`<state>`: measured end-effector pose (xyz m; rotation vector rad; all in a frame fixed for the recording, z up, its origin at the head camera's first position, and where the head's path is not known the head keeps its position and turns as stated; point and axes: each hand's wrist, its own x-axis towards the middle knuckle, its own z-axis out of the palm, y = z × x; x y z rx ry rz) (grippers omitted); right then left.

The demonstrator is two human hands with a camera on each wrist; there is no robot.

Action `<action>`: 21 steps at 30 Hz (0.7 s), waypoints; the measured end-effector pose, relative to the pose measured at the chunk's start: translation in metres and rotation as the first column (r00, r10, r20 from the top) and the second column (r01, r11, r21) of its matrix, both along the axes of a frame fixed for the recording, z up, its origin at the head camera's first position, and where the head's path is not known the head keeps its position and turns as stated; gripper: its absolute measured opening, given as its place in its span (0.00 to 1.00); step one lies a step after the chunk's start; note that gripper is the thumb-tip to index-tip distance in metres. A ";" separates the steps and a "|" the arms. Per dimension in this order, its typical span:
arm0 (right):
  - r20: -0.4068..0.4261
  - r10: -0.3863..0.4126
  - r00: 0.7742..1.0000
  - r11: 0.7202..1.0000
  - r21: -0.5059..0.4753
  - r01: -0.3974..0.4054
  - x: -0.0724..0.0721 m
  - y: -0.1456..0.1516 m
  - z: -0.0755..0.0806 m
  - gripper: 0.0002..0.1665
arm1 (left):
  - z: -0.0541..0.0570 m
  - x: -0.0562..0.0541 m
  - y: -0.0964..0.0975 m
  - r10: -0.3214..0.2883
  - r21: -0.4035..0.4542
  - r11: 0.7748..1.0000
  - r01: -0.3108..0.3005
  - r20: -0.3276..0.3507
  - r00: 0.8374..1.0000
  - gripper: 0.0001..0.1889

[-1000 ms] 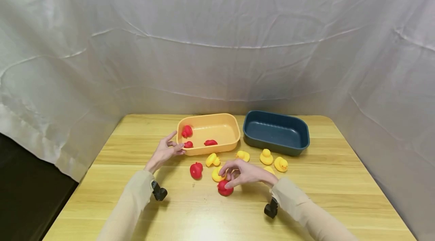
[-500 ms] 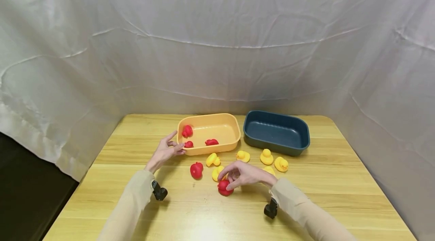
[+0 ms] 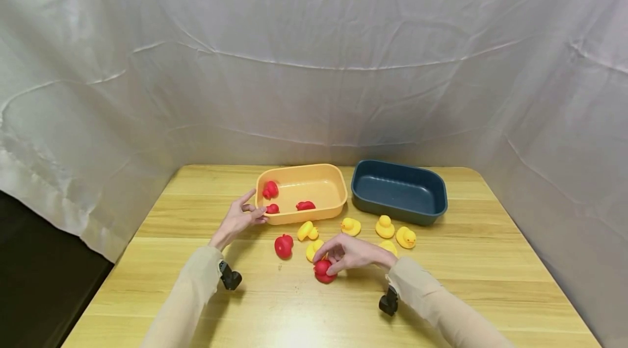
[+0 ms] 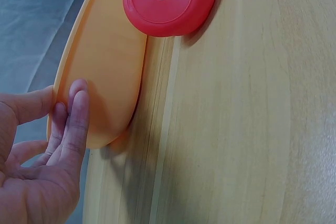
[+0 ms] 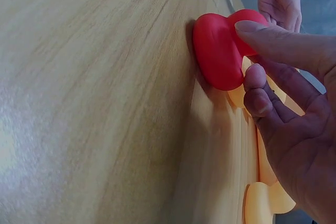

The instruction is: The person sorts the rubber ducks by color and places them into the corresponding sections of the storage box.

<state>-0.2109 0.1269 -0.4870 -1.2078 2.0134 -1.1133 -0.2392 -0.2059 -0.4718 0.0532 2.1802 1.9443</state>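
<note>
My left hand [image 3: 237, 220] holds the left end of the orange bin [image 3: 304, 217]; the left wrist view has its fingers [image 4: 76, 124] on the bin's wall near the rim. With thumb and fingers, my right hand [image 3: 357, 253] pinches the head of a red rubber duck [image 3: 324, 273], which stands upright on the table in front of a yellow rubber duck [image 3: 312, 252]. In the right wrist view the thumb lies across the head of this red duck [image 5: 218, 53]. A second red duck [image 3: 283, 246] is tipped on its side, its round base facing the left wrist camera.
Three red ducks lie in the orange bin, one of them [image 3: 270, 190] at its left end. A dark blue bin [image 3: 392, 210] stands to its right. Several yellow ducks, such as one [image 3: 385, 227] upright, are scattered in front of the bins. A pale curtain [image 3: 314, 91] hangs behind the table.
The right hand has shifted very slightly to the left, its fingertips still at the red duck. The left hand stays on the orange bin.
</note>
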 end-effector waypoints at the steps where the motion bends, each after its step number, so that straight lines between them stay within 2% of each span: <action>1: 0.000 0.000 1.000 1.000 -0.001 0.000 0.000 0.000 0.000 0.20 | 0.000 0.000 0.000 -0.001 -0.003 1.000 0.001 -0.003 1.000 0.41; 8: 0.010 -0.009 1.000 1.000 -0.006 0.010 0.000 -0.001 0.000 0.20 | 0.000 0.000 0.000 0.000 0.000 1.000 0.000 0.000 1.000 0.41; 16: -0.021 -0.006 1.000 0.999 -0.034 0.006 -0.002 0.000 -0.002 0.19 | -0.001 0.000 0.001 0.001 0.002 1.000 -0.001 0.004 1.000 0.42; 21: -0.035 -0.035 0.999 0.998 -0.045 0.034 -0.002 0.000 0.002 0.19 | 0.000 0.001 0.000 -0.007 0.022 1.000 0.007 -0.003 1.000 0.42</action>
